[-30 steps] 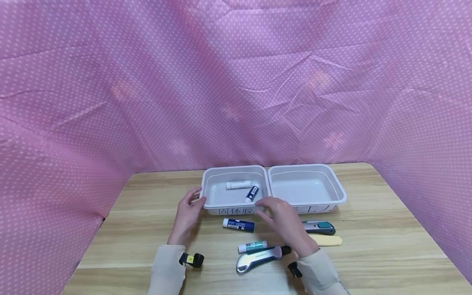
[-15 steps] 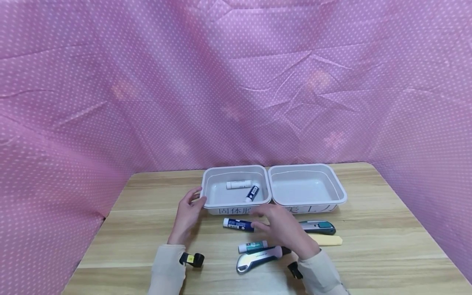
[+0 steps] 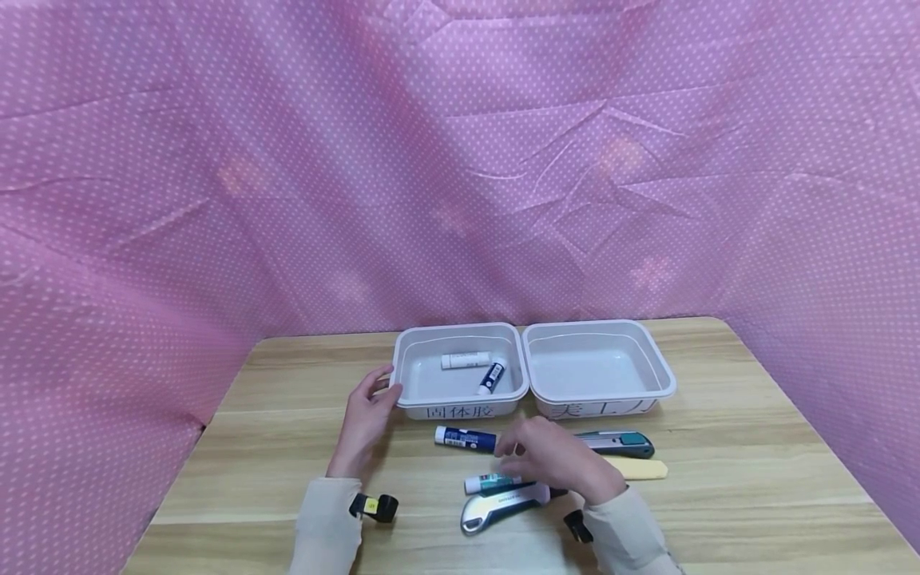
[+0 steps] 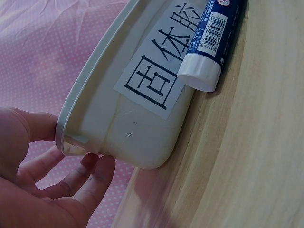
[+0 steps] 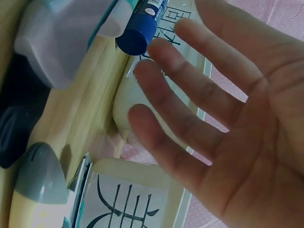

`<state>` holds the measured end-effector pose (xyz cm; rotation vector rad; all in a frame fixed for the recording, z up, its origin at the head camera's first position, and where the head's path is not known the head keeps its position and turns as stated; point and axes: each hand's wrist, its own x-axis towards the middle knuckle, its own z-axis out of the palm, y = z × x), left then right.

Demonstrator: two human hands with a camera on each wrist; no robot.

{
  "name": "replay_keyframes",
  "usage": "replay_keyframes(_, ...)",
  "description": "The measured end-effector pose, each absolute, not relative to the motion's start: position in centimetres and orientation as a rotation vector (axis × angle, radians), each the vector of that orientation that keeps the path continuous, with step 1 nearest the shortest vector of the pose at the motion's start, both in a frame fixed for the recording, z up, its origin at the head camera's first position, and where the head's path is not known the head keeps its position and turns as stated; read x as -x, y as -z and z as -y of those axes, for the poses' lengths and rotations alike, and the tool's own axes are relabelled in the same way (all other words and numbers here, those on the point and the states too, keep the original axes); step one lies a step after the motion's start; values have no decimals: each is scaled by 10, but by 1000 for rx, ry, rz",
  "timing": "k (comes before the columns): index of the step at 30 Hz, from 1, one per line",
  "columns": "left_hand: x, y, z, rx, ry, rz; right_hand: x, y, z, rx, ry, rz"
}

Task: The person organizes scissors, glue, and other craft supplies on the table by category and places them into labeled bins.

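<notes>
My left hand [image 3: 366, 419] holds the near left corner of the left white bin [image 3: 460, 411], thumb at its rim and fingertips under it in the left wrist view. Two glue sticks lie inside: a white one [image 3: 465, 360] and a dark blue one [image 3: 492, 375]. My right hand [image 3: 549, 455] holds nothing; its fingers [image 5: 180, 66] are spread and slightly bent in the right wrist view. It hovers by the right end of a large blue glue stick [image 3: 463, 438], above a green-and-white glue stick [image 3: 491, 481] and a silver-and-black utility knife [image 3: 503, 507].
A second white bin [image 3: 596, 407] with a paper label stands right of the first. A teal-and-black utility knife [image 3: 625, 442] and a yellow-handled one [image 3: 640, 468] lie partly behind my right hand. Pink dotted cloth [image 3: 460, 200] closes off the wooden table's back and sides.
My right hand has drawn back from the left bin's front rim, toward me, down over the glue sticks on the table. My left hand stays at the bin's corner.
</notes>
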<state>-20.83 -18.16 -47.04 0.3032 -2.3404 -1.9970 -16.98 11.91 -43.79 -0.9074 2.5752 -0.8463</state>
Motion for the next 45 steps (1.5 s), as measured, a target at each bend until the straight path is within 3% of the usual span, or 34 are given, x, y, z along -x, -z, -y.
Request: replay_keyframes(45,207,470,181,-280,1995,2334,173,455,-115,918,816,-2506)
